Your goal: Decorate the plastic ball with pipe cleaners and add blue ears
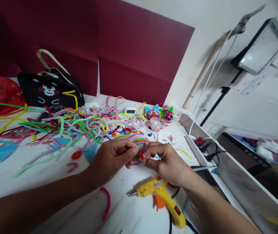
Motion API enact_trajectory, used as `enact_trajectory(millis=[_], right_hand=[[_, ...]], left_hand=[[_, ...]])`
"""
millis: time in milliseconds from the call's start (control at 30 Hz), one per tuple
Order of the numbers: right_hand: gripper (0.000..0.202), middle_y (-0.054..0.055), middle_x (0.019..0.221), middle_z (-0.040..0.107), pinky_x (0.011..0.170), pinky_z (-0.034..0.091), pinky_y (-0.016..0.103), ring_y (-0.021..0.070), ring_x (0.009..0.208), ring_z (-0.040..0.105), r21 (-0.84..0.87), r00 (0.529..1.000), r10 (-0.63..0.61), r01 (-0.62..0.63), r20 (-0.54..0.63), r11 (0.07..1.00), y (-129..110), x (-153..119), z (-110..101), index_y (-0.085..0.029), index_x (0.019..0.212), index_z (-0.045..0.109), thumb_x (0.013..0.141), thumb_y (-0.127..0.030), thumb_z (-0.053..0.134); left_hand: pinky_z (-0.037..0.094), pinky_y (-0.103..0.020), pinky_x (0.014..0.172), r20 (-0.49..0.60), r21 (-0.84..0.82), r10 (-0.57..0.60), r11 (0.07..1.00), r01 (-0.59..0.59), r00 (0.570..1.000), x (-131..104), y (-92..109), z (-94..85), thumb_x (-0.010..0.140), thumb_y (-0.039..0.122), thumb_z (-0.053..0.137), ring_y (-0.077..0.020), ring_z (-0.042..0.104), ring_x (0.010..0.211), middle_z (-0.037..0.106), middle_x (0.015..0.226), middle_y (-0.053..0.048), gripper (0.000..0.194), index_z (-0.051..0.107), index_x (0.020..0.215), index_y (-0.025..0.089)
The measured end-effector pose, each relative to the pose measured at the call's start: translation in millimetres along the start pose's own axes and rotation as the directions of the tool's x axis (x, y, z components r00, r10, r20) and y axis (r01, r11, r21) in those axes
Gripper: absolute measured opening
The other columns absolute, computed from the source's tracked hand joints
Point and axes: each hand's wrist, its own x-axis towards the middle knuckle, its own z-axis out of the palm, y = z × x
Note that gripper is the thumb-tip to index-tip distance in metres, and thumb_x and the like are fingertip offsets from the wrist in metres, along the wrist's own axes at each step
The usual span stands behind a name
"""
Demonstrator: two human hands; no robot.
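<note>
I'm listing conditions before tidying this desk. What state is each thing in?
Red strip: held up between both hands
Left hand: pinching
Right hand: pinching
Glue gun: lying on its side, small light lit
Pipe cleaners: loose, tangled
Red plastic bag: open
Black bag: upright, handle raised
Digital display: showing digits
Power strip: plugs inserted
Lamp: seemingly unlit

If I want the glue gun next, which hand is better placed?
Probably your right hand: the yellow glue gun lies closer to it, with its handle toward your right forearm. Your left hand is farther off.
</note>
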Motion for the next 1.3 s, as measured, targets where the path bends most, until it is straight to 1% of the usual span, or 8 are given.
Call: enact_trajectory(millis=[167,300,467,733,900,1000,1133,1300], right_hand=[[0.008,-0.001,0.061,0.059,0.056,0.036,0.025,0.0114,0.058,0.047,0.158,0.991,0.135,-0.131,-0.012,0.979,1.6,2.0,3.3,-0.016,0.067,0.069,0.071,-0.018,0.062],[0.007,-0.002,0.054,0.057,0.05,0.036,0.023,0.0093,0.05,0.046,0.356,0.974,0.227,-0.207,-0.015,0.911,-1.8,4.9,6.5,-0.015,0.067,0.069,0.066,-0.02,0.064],[0.008,-0.001,0.049,0.061,0.041,0.036,0.021,0.0084,0.041,0.046,0.499,0.939,0.341,-0.279,-0.035,0.821,-7.4,6.8,11.0,-0.015,0.067,0.07,0.064,-0.022,0.069],[0.011,0.001,0.052,0.066,0.037,0.043,0.018,0.0138,0.046,0.062,0.739,0.914,0.399,-0.219,-0.073,0.637,-4.8,7.6,19.3,-0.015,0.064,0.068,0.056,-0.019,0.074],[0.012,0.001,0.049,0.065,0.034,0.041,0.016,0.0127,0.042,0.061,0.814,0.896,0.437,-0.191,-0.084,0.548,-5.9,8.4,22.4,-0.015,0.063,0.069,0.054,-0.017,0.075],[0.014,0.001,0.05,0.066,0.035,0.04,0.016,0.0127,0.044,0.062,0.817,0.898,0.436,-0.21,-0.055,0.538,-6.5,8.7,23.6,-0.014,0.065,0.069,0.055,-0.019,0.077],[0.02,0.002,0.055,0.068,0.038,0.041,0.016,0.0141,0.05,0.066,0.793,0.916,0.402,-0.23,-0.02,0.564,-5.5,9.3,24.5,-0.014,0.07,0.068,0.059,-0.024,0.08],[0.028,0.002,0.059,0.069,0.04,0.043,0.015,0.0129,0.053,0.066,0.778,0.935,0.354,-0.225,0.004,0.587,-2.7,9.8,25.1,-0.014,0.076,0.068,0.059,-0.029,0.083]], left_hand=[[0.048,-0.017,0.051,-0.007,0.023,0.006,1.0,-0.006,1.0,-0.4,0.0,-1.9,0.087,0.027,0.057,-0.0078,0.058,0.051,0.06,0.063,0.002,0.019,0.066,0.075,0.015],[0.049,-0.016,0.052,-0.011,0.004,0.011,1.0,-0.011,1.0,-0.4,0.3,-1.9,0.088,0.025,0.056,-0.0081,0.06,0.053,0.061,0.063,0.002,0.018,0.066,0.077,0.015],[0.052,-0.016,0.054,-0.043,-0.04,-0.002,0.999,0.0,0.999,-2.2,0.4,-0.5,0.087,0.023,0.057,-0.0089,0.063,0.055,0.064,0.062,0.002,0.014,0.062,0.078,0.015],[0.056,-0.02,0.059,-0.059,-0.097,-0.032,0.995,0.026,0.998,-6.3,0.7,2.1,0.087,0.027,0.059,-0.012,0.068,0.06,0.07,0.067,0.001,0.011,0.061,0.085,0.016],[0.055,-0.021,0.058,-0.063,-0.093,-0.042,0.995,0.036,0.997,-6.2,2.3,2.8,0.086,0.027,0.059,-0.0125,0.068,0.059,0.07,0.065,0.0,0.011,0.06,0.084,0.016],[0.052,-0.02,0.053,-0.082,-0.088,-0.037,0.996,0.03,0.996,-4.9,1.2,1.4,0.085,0.028,0.059,-0.0113,0.065,0.054,0.069,0.063,0.001,0.012,0.061,0.084,0.016],[0.046,-0.018,0.046,-0.094,-0.095,-0.054,0.994,0.045,0.994,-1.8,0.1,-0.8,0.084,0.028,0.06,-0.009,0.057,0.048,0.066,0.058,0.002,0.013,0.062,0.083,0.015],[0.046,-0.018,0.049,-0.082,-0.165,-0.116,0.981,0.101,0.99,1.8,0.1,-1.1,0.084,0.029,0.059,-0.0085,0.055,0.049,0.064,0.058,0.002,0.016,0.062,0.078,0.015]])
